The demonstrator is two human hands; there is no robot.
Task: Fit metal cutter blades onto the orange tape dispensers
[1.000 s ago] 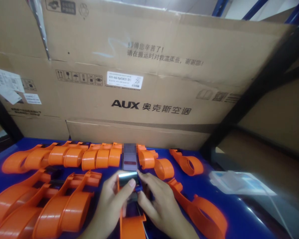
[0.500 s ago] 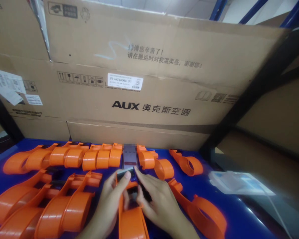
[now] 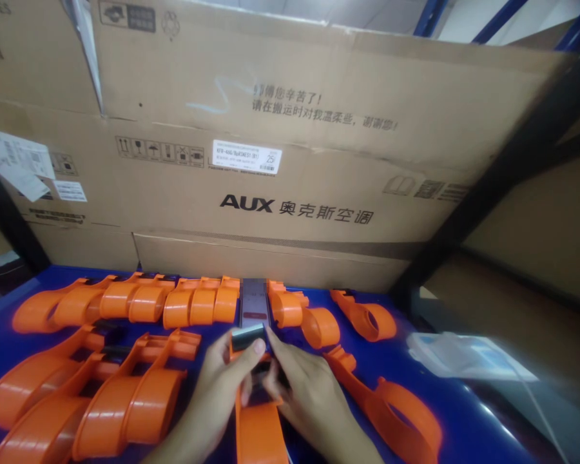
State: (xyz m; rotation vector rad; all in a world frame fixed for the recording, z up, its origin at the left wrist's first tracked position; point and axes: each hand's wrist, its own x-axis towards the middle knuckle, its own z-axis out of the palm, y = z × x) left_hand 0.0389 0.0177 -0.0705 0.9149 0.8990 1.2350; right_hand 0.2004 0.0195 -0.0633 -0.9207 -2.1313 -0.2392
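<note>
Near phone [image 3: 254, 306] | my left hand [image 3: 222, 383] and right hand [image 3: 307, 380] pinch orange dispenser [image 3: 261, 432] at its head, seemingly to steady it

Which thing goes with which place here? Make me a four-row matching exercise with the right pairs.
Things:
1. Cardboard box
2. Left hand
3. Phone
4. Pale packet

Places:
A. Between other orange parts in the far row
B. Toward the picture's right edge, beside the black frame
C. Behind the far row, carrying the AUX lettering
D. Thumb on the shiny piece of the held orange part

Pairs: 1-C; 2-D; 3-A; 4-B
</note>
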